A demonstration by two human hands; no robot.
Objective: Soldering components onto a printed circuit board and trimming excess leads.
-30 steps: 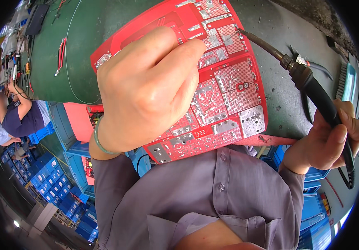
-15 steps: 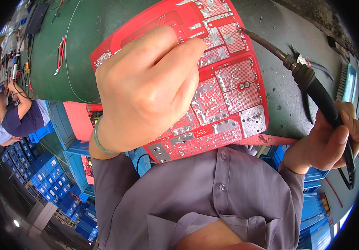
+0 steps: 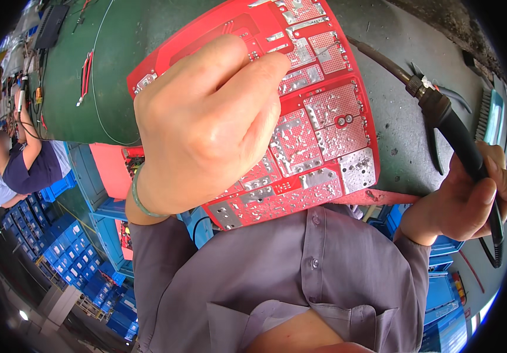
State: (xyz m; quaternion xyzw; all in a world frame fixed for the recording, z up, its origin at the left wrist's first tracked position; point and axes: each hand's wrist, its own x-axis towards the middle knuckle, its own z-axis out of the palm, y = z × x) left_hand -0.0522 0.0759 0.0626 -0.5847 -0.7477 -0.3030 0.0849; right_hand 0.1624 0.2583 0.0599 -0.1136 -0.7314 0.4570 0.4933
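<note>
A large red circuit board (image 3: 362, 126) with silvery soldered pads lies tilted in front of me. Over its left part is my left hand (image 3: 212, 126), fingers closed in a pinch. From the fingertips a thin solder wire (image 3: 325, 52) sticks out toward the upper right pads. My right hand (image 3: 465, 200) is wrapped round the black handle of a soldering iron (image 3: 436, 109), whose thin metal tip points at the board's upper right edge. Whether the tip touches the board I cannot tell. My left hand covers part of the board.
Pliers (image 3: 449, 94) and a blue brush (image 3: 491, 117) lie right of the board on the bench. Red-handled tweezers (image 3: 85, 76) rest on the green mat (image 3: 121, 53) to the left. Another person (image 3: 32, 159) works at far left, near stacked blue bins (image 3: 68, 247).
The soldering iron has shifted slightly to the right, its tip drawing away from the pads to the board's edge. My left hand has barely moved.
</note>
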